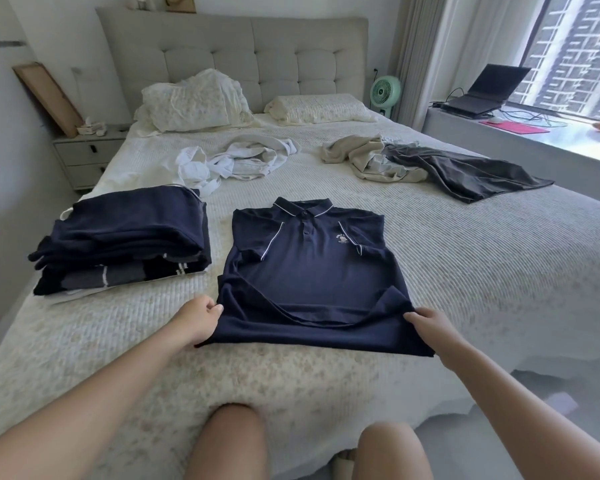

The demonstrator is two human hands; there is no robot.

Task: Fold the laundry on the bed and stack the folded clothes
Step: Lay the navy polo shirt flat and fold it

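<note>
Head view: one navy polo shirt (309, 268) lies front-up on the bed (465, 271), collar toward the headboard, sleeves folded in. Left hand (198, 318) pinches its bottom-left hem corner, right hand (430, 323) pinches the bottom-right, hem lifted slightly near the bed's foot edge. One stack of folded dark clothes (125, 237) sits just left of the shirt, close to the bed's left edge. Three unfolded pieces farther back: white garment (236, 161), beige garment (361, 157), dark grey garment (465, 171). Two pillows. Open bedspread right of the shirt.
</note>
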